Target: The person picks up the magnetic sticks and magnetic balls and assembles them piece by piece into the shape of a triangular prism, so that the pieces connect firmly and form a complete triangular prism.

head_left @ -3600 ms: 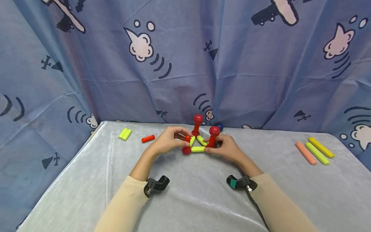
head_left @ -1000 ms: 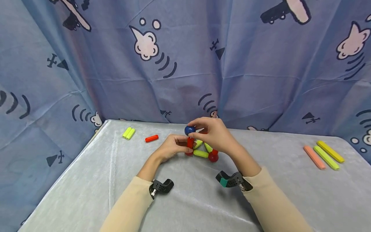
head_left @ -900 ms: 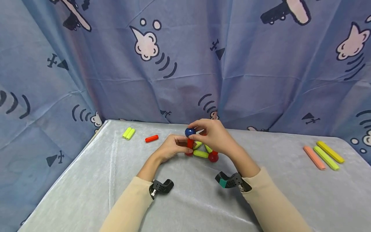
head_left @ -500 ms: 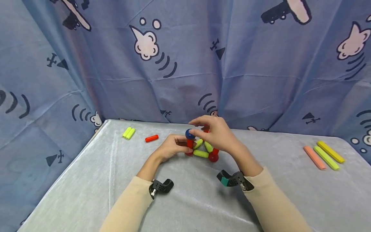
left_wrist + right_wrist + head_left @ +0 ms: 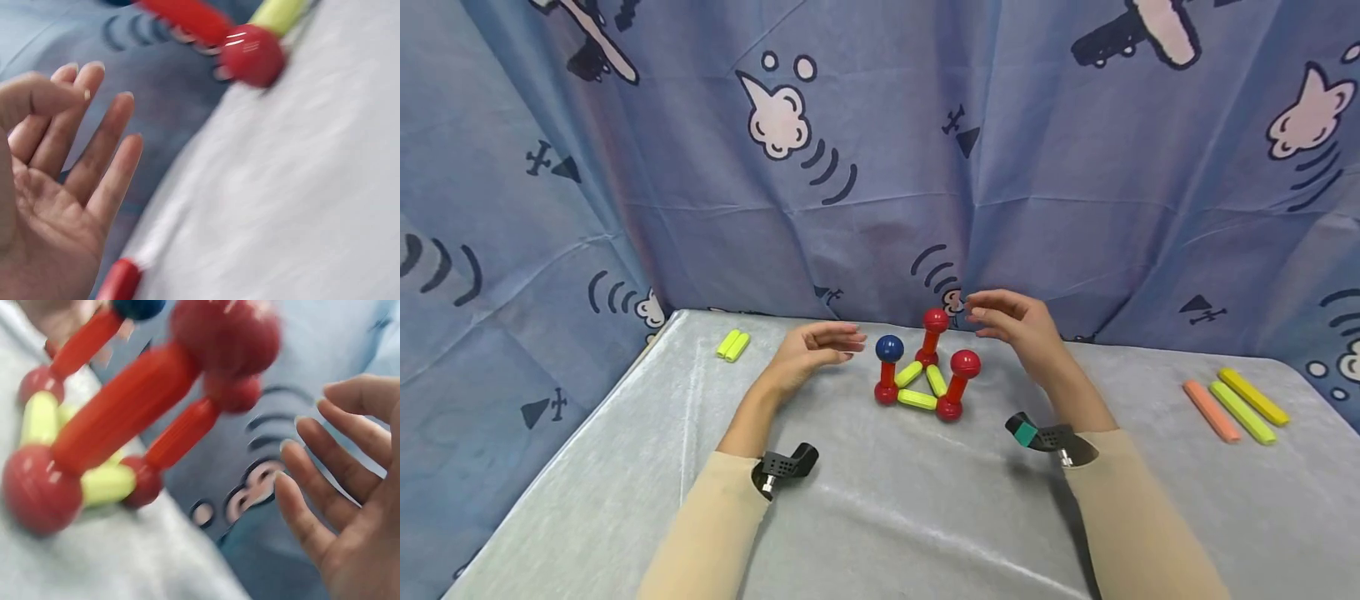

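A magnetic stick-and-ball structure stands mid-table, apart from both hands. Its triangular base has three yellow-green rods (image 5: pixel 917 399) joined by red balls. From the corners rise three red rods (image 5: pixel 957 388), all a little tilted in view. A blue ball (image 5: pixel 890 348) tops the left one; red balls (image 5: pixel 966 363) top the other two. My left hand (image 5: pixel 808 354) hovers left of the structure, fingers relaxed and holding nothing. To its right, my right hand (image 5: pixel 1018 329) is raised with loosely bent fingers and nothing in them. A loose red rod (image 5: pixel 120 281) shows in the left wrist view, hidden in the head view.
Two short yellow-green rods (image 5: pixel 733 344) lie side by side at the back left. At the right lie long orange (image 5: pixel 1212 411), yellow-green (image 5: pixel 1242 412) and yellow (image 5: pixel 1253 396) rods. A blue patterned curtain (image 5: pixel 865 167) hangs behind the cloth-covered table (image 5: pixel 880 517).
The right hand brought the blue ball onto the left red rod and let go, moving right. The left hand released that rod and drew away left.
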`<state>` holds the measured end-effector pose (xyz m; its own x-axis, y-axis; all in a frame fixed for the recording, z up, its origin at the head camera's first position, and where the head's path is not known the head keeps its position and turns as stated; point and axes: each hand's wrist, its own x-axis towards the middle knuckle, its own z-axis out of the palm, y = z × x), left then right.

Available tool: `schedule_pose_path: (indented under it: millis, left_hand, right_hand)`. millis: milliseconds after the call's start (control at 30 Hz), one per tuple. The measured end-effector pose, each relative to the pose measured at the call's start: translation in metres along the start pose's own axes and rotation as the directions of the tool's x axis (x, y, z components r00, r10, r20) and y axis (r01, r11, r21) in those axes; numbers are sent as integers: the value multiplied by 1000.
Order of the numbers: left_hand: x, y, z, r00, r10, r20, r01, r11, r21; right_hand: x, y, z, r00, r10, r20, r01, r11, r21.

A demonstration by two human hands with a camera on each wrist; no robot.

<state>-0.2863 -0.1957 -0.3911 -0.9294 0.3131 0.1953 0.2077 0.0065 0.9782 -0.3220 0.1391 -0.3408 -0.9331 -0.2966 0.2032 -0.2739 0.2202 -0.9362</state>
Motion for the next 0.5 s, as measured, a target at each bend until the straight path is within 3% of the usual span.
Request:
schedule_pose_path:
  millis: [100, 167, 233, 367, 500]
  left_hand:
    - [-5, 10, -18, 992, 43, -117, -28, 991, 131]
    - [-9, 16, -29, 981, 51, -186, 4, 959, 282]
    - [-13, 20, -37, 970, 23, -241, 88, 894, 439]
    - [-17, 20, -47, 955, -76, -288, 252, 723, 643]
    - [-18, 14, -49, 957, -150, -248, 286, 623, 728]
  right_hand:
    - [2, 15, 5, 996, 27, 90, -26, 1000, -7]
    - [4, 23, 10, 990, 28, 138, -27, 1000, -6]
    - [4, 30, 14, 984, 26, 176, -22, 1000, -23]
    - [5, 42, 22, 969, 42, 242, -31, 998, -50]
    - [4, 50, 27, 961, 75, 267, -61, 996, -60]
